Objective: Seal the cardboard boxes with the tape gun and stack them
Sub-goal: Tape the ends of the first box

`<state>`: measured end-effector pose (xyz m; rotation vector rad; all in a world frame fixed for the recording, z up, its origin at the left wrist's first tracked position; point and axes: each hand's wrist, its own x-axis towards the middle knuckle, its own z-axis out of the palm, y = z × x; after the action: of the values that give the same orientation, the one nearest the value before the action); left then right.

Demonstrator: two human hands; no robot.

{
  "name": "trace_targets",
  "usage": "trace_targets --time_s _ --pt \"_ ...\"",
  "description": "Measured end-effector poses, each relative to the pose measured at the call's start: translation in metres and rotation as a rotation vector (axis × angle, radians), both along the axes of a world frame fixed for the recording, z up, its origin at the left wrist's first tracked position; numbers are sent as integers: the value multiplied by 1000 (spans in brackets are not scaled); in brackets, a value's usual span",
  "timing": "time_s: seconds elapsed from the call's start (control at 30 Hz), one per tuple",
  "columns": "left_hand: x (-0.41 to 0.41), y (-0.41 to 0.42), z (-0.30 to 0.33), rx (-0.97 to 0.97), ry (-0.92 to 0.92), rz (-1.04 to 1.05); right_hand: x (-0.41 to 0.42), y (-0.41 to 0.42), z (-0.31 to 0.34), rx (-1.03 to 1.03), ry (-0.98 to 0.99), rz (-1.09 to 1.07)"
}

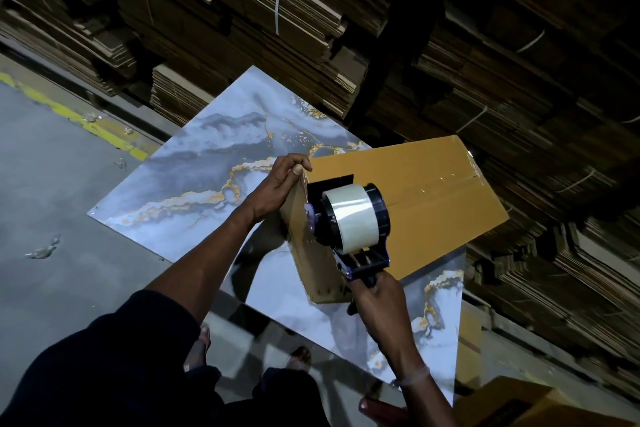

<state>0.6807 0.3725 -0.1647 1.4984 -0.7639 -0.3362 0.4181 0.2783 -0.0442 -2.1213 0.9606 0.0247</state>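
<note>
1. Behind both hands, bundled flat cardboard sheets [311, 10] stacked high; nothing to do with this step.
2. Under both hands, a marble-patterned desk [194, 163]; good flat support, so keep the box pressed down on it.
3. Between the hands, a closed cardboard box [433, 177] lying on the desk, clear tape seemingly already laid along the far part of its top seam [446, 198].
4. Above the right hand, the tape gun [346, 218] with its clear roll, its front end meeting the box's near top edge beside the left hand.
5. Left hand [277, 184] curled over the near top corner of the box, bracing it; best held firm so the box cannot slide.
6. Right hand [375, 295] wrapped round the gun's handle; judged step: finishing the strip over the edge, so press down the side, then tilt to cut cleanly.
</note>
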Motion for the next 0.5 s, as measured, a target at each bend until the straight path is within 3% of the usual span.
trace_targets --time_s 0.5 --pt "52 -11 12 61 31 -46 55 5 -1 -79 -80 -23"
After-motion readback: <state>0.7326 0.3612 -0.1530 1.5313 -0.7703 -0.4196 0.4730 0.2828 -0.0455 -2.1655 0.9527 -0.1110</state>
